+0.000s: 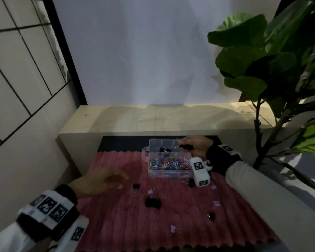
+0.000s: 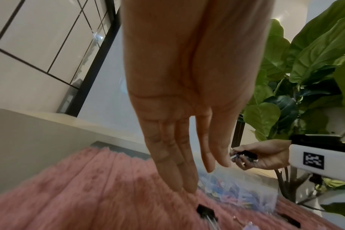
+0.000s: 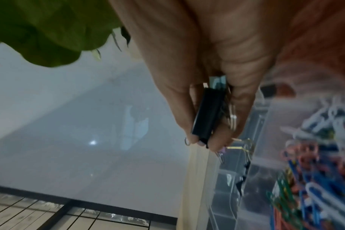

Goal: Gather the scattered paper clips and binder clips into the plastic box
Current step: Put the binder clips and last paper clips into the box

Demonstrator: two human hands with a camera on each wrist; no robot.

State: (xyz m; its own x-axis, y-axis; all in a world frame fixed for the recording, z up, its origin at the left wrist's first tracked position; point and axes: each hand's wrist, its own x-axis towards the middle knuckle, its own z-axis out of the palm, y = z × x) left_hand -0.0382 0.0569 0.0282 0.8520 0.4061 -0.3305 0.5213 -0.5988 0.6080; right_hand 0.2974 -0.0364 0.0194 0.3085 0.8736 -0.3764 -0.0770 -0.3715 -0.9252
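A: Over the far compartments of the plastic box (image 1: 154, 142), your right hand (image 1: 196, 145) grips a black binder clip (image 3: 206, 115), fingers (image 3: 244, 96) curled round it; a few black clips already lie below.

B: And the near compartment?

A: Filled with coloured paper clips (image 1: 168, 163); none shows loose on the pink mat (image 1: 116, 224).

B: What remains for you?

A: Binder clips only: a small black one (image 1: 136, 186) just beyond your left hand (image 1: 102, 180), which hovers with fingers straight and holds nothing; a large black one (image 1: 152, 203); several purple ones (image 1: 173, 229) scattered well apart. By this judgement, you are past halfway.
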